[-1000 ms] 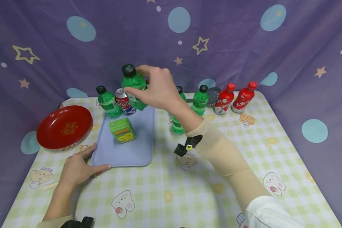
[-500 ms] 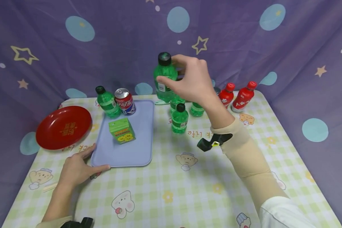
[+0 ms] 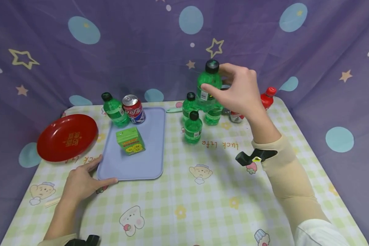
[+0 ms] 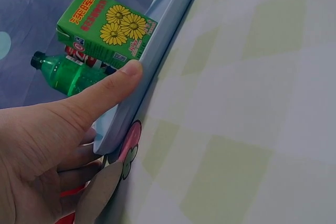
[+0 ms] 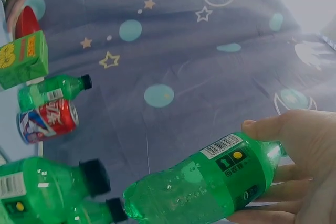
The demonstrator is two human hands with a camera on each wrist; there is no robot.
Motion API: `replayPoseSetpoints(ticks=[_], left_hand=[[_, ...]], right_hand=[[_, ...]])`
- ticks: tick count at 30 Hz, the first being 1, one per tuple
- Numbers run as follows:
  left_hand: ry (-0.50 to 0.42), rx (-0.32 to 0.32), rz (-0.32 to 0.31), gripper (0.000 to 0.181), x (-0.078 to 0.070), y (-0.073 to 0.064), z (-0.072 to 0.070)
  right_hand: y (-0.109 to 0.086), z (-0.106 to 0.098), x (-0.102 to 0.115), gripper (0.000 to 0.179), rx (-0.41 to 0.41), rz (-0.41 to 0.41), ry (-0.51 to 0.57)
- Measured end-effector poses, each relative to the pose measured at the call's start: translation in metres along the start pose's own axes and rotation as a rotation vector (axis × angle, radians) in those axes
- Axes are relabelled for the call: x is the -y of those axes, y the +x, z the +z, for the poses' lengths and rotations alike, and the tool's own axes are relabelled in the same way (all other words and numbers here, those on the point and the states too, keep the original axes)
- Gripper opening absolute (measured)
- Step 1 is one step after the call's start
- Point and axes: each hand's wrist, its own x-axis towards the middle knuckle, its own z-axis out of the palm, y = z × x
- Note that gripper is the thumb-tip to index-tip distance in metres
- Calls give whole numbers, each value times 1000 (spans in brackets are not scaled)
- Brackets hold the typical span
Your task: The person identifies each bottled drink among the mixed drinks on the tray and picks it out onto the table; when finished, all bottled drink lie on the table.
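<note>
My right hand (image 3: 238, 87) grips a green plastic bottle (image 3: 209, 82) with a black cap, held upright in the air. Its lower part overlaps standing green bottles in the head view: one at front (image 3: 193, 128), one behind left (image 3: 189, 106) and one behind right (image 3: 213, 114). At the blue tray's near left corner, my left hand (image 3: 81, 182) holds the tray (image 3: 141, 167) between thumb and fingers. The left wrist view shows the thumb (image 4: 113, 87) on the rim. On the tray are a green drink carton (image 3: 130, 140) and a red-and-blue can (image 3: 134, 109).
Another green bottle (image 3: 115, 110) stands by the can at the tray's far left corner. A red plate (image 3: 67, 138) lies left of the tray. Red bottles (image 3: 267, 97) stand behind my right hand, partly hidden. A purple patterned curtain (image 3: 126, 51) hangs behind the table.
My right hand has carried the green bottle rightward, from above the tray's far end to above the standing green bottles. The left hand and tray have stayed in place.
</note>
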Motion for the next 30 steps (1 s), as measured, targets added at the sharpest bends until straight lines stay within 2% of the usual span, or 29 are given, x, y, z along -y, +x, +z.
replayPoseSetpoints(ticks=[10,22,30], left_hand=[[1,0,-18,125,2,-3,0],[-9,-17,15,125,5,-4,-1],[-27,-29,41,122,1,-3,0]], right_hand=[[-18,0,-28,46,-4,-21,-5],[-44,10,-64,45,26,-6,-53],[-65,18,-91,52,86,68,-25]])
